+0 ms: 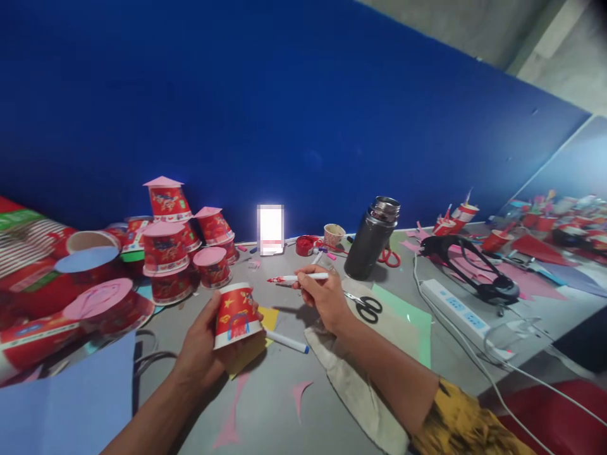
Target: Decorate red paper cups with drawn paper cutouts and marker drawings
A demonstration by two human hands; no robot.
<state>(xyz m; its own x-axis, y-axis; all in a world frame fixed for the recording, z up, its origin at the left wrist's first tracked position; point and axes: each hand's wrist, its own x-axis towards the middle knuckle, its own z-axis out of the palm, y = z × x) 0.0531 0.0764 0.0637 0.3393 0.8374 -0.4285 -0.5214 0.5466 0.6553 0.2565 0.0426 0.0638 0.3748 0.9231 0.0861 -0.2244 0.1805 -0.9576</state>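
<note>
My left hand (206,344) is wrapped round a red paper cup (236,315) with a white rim, held upside down and slightly tilted. Coloured drawings and a yellow star show on its side. Between the fingers of my right hand (323,296) is a white marker pen (284,278) whose red tip points left, above and apart from the cup. Under the cup lies a piece of yellow paper (269,317). A second white marker with a blue end (290,342) rests on the table close to the cup.
Stacked red cups with pink tops (165,243) stand at left, beside blue paper (71,398). Black-handled scissors (368,309) lie on cloth and green paper (420,322) at right. A dark flask (372,240), a power strip (458,309) and cables stand further over; a blue wall (284,114) closes the back.
</note>
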